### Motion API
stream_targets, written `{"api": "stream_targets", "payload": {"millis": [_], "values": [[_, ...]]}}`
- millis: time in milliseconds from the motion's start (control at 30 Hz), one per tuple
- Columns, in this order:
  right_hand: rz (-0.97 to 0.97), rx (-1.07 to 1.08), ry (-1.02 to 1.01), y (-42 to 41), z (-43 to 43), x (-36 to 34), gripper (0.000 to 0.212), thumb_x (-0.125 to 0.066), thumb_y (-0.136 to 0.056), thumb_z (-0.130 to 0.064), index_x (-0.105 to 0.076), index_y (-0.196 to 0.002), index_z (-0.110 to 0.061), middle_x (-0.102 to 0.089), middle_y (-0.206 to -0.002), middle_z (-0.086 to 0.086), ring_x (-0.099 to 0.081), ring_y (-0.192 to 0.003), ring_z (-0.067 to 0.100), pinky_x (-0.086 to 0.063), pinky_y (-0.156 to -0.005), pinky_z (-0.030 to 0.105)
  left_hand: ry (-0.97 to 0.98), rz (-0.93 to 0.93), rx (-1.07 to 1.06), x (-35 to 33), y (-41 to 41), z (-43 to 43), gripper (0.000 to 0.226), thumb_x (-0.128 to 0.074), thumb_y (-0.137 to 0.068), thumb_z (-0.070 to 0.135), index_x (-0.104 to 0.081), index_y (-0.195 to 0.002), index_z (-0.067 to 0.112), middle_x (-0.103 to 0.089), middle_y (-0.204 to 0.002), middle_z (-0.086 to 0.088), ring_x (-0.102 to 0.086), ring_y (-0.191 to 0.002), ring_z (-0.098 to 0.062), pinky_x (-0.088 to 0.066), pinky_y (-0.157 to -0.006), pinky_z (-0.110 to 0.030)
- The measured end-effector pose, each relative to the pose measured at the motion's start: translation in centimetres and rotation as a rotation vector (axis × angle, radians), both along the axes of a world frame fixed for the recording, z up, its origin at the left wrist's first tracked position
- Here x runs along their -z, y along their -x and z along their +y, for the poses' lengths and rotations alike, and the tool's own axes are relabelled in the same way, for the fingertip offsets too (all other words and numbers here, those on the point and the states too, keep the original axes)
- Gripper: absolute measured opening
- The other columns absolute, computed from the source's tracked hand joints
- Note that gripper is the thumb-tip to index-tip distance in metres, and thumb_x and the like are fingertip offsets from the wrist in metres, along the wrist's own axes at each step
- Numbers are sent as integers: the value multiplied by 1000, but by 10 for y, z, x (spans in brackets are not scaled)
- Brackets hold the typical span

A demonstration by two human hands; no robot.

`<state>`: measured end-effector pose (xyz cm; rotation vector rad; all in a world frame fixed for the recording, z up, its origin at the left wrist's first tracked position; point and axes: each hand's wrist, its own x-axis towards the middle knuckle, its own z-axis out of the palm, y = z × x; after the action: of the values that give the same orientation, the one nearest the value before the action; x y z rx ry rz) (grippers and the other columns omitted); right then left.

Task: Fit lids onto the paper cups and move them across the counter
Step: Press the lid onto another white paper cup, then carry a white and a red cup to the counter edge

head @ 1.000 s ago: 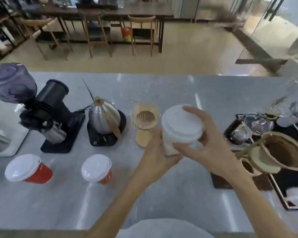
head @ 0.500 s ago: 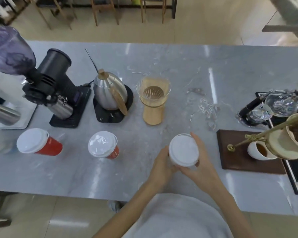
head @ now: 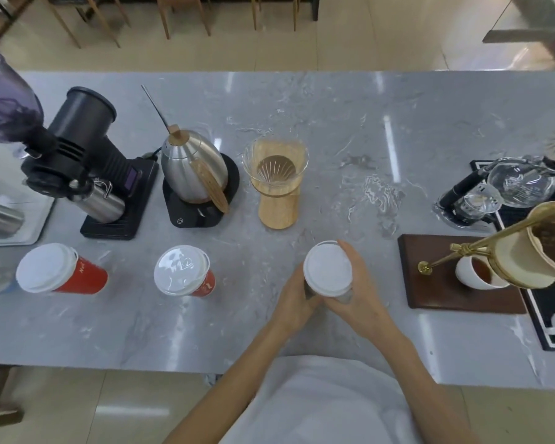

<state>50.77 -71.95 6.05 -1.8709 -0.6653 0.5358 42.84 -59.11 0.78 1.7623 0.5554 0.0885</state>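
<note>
Both hands wrap one lidded cup (head: 328, 268) near the middle of the grey surface (head: 398, 129): the left hand (head: 297, 301) cups its side at 8 o'clock, the right hand (head: 361, 298) at 4 o'clock. Two more lidded red cups, one (head: 183, 273) near and one (head: 58, 270) farther, stand apart at 9 o'clock.

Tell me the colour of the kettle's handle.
Light wood, with a visible grain, on the steel kettle; its handle shows best in the head view.

Glossy marble counter (head: 334, 123), steel kettle (head: 189, 168)
</note>
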Motion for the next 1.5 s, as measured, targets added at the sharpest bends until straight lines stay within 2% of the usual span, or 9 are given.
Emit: {"api": "stream_targets", "payload": {"millis": [200,300,400,467,667,900,1333,1433,1500], "values": [[38,-73,81,2,-19,-14,121,-83,-71,-48,10,-148,-56,6,-161,-28,-2,-151,3,-15,-121,40,202,60,173,-37,7,29,87,-75,-80,-8,-30,-151,14,-46,-148,-2,-49,-131,-6,-44,-104,-20],[2,13,64,7,-41,-39,94,-71,-84,-44,-10,-155,-41,-13,-163,-21,-19,-149,6,-31,-116,31,27,200,135,-67,29,54,49,-71,-91,17,-52,-136,21,-60,-135,-3,-59,-116,-14,-48,-99,-28],[-245,125,30,19,-51,-70,34,-55,-99,-37,-54,-132,-34,-54,-136,-19,-54,-125,11,-45,-96,15,-72,141,106,-100,61,71,8,-60,-95,41,-64,-94,34,-70,-91,18,-63,-84,2,-49,-76,-13],[-315,140,34,30,-44,-85,19,-51,-98,-36,-67,-107,-30,-65,-109,-20,-64,-102,10,-47,-83,12,-166,155,128,-114,83,81,28,-53,-94,50,-57,-72,33,-62,-67,17,-54,-60,0,-43,-61,-14],[-186,-123,410,77,29,-73,23,-56,-98,-23,-62,-76,-16,-62,-69,-1,-57,-65,20,-49,-66,39,-493,441,213,-111,158,124,34,-47,-91,31,-33,-62,22,-39,-55,4,-31,-52,-11,-28,-51,-27],[-121,-313,301,180,173,-63,24,-56,-88,-23,-51,-64,-26,-52,-59,-5,-46,-55,13,-36,-56,18,-425,508,18,-108,268,239,38,-51,-94,30,-34,-60,25,-46,-55,8,-35,-51,-10,-29,-51,-25],[96,138,276,313,356,-26,12,-70,-90,-19,-63,-91,-27,-70,-91,-8,-68,-86,14,-50,-76,23,-354,554,-157,-97,407,461,24,-61,-95,38,-56,-80,20,-62,-75,4,-59,-69,-16,-45,-57,-24],[149,154,240,314,372,-10,56,-79,-80,-31,-48,-126,-40,-52,-124,-30,-54,-109,-5,-40,-91,16,-310,487,-275,-82,412,501,20,-73,-86,26,-57,-96,20,-62,-93,6,-65,-91,-15,-45,-67,-20],[136,112,218,310,382,-3,81,-81,-73,-43,-33,-139,-50,-38,-131,-45,-41,-121,-13,-32,-95,9,-165,310,-301,-80,404,518,47,-80,-69,21,-55,-105,38,-60,-103,20,-59,-98,15,-45,-76,-13]]}}
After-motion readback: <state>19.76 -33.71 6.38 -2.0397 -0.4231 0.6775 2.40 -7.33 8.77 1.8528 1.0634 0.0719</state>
